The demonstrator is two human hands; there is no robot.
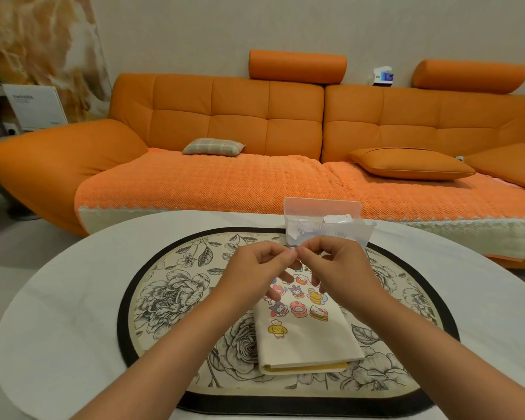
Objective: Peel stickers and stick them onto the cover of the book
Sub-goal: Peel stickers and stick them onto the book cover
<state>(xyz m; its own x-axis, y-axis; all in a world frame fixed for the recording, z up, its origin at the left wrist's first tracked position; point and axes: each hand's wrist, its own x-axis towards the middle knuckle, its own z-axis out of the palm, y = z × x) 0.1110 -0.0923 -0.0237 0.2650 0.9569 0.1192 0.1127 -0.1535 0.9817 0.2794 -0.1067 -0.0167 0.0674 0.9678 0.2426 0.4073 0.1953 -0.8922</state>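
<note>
On the white table, nearest the viewer, lies an oval placemat with a black border and a grey flower print. The book rests closed on the mat, its yellow page edge toward the viewer. Its cream cover has one yellow cartoon sticker set apart below rows of small bright character stickers on the upper half. Just above the cover's far end, the left hand and the right hand meet fingertip to fingertip. Each has thumb and forefinger pinched on a small pale scrap, too small to tell what it is, with the other fingers curled under. Just behind the hands stands a clear plastic box holding white paper bits. Beyond the table, an orange sofa carries a plaid cushion.
</note>
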